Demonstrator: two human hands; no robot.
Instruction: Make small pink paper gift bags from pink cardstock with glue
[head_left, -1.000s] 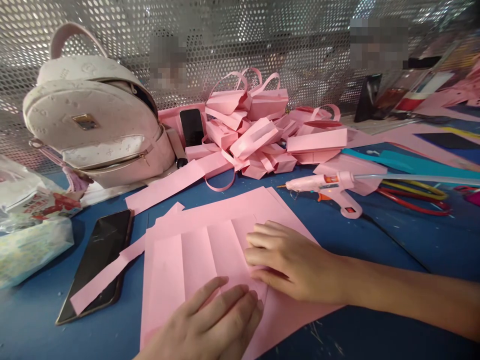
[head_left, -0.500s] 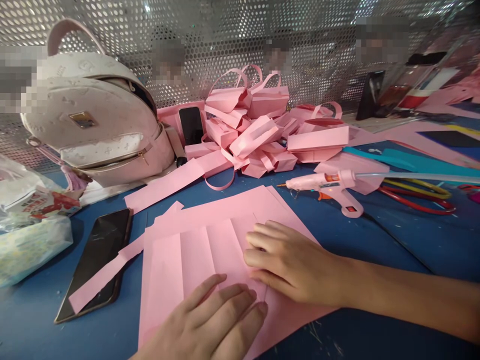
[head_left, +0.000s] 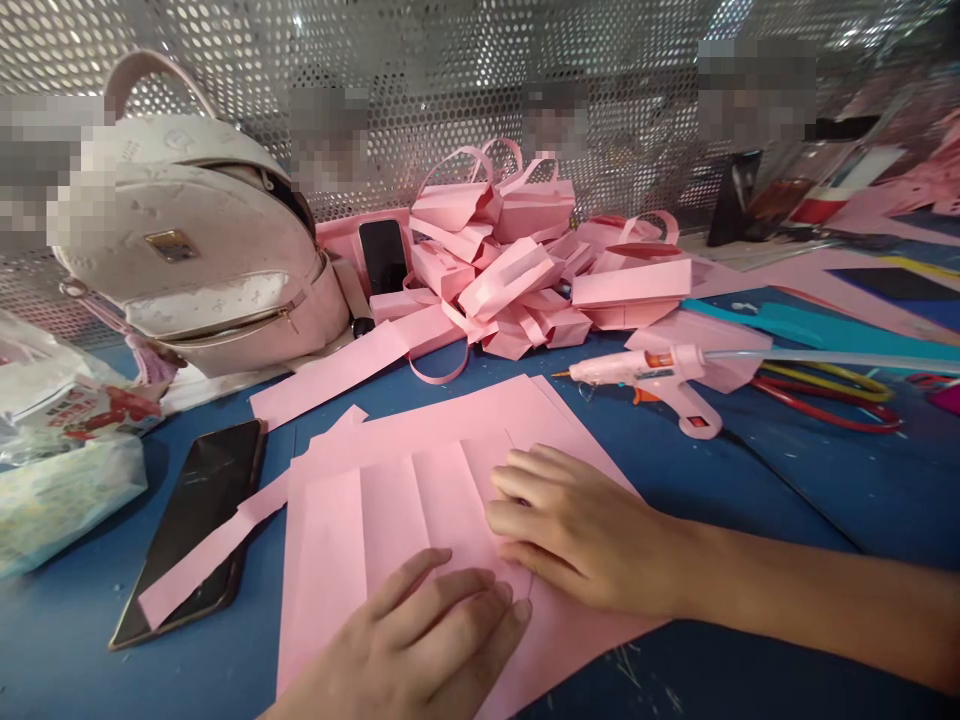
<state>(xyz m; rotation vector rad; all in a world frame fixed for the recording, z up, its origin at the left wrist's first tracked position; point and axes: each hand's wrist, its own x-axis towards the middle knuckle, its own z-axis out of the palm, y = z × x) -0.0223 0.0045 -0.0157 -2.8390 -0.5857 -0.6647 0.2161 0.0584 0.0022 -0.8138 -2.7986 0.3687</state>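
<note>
The creased pink paper sheet (head_left: 390, 520) lies flat on the blue table (head_left: 787, 480), on a stack of like sheets, its fold lines running from near to far. Both hands press it at its right edge: the right hand (head_left: 585, 530) lies flat, fingers together pointing left across the farther part of the fold, and the left hand (head_left: 427, 650) lies flat just nearer, fingertips almost touching the right's. Neither grips anything. A pink glue gun (head_left: 652, 380) sits farther right.

Both hands flat on creased pink paper (head_left: 390, 510), left hand (head_left: 420, 650) nearest, right hand (head_left: 585, 535) beside it, glue gun (head_left: 652, 380) and phone (head_left: 195, 510) on blue surface (head_left: 787, 470).
</note>
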